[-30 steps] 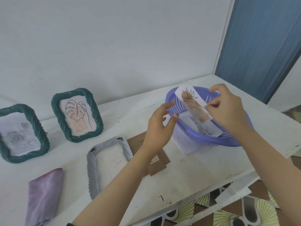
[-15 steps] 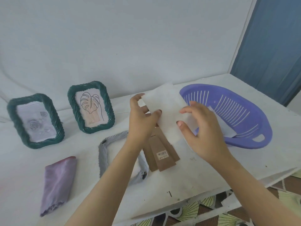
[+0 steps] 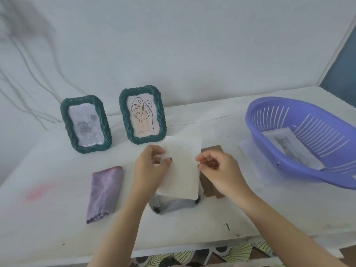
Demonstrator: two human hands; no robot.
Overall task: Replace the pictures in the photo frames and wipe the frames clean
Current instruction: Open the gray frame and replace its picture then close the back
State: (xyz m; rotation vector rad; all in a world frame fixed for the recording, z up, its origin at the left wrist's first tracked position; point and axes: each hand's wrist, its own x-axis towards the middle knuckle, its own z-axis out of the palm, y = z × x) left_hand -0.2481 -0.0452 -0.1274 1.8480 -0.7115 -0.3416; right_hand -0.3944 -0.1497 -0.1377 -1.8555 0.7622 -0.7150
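Moved from basket (image 3: 285,160) to frame (image 3: 173,206), the picture (image 3: 181,166) hung pinched by my left hand (image 3: 149,170) and right hand (image 3: 221,170); skew risked creasing.

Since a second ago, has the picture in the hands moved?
Yes. The picture was above the purple basket; now it is left of it, over the grey frame, held by the left hand and the right hand.

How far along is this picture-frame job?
The green rope-rim rose frame and green rope-rim leaf frame stand upright, filled, probably done. The left hand and right hand pinch a white picture sheet over the grey frame lying flat. Left: fitting the brown cardboard backing and wiping with the folded purple cloth, which lies untouched.
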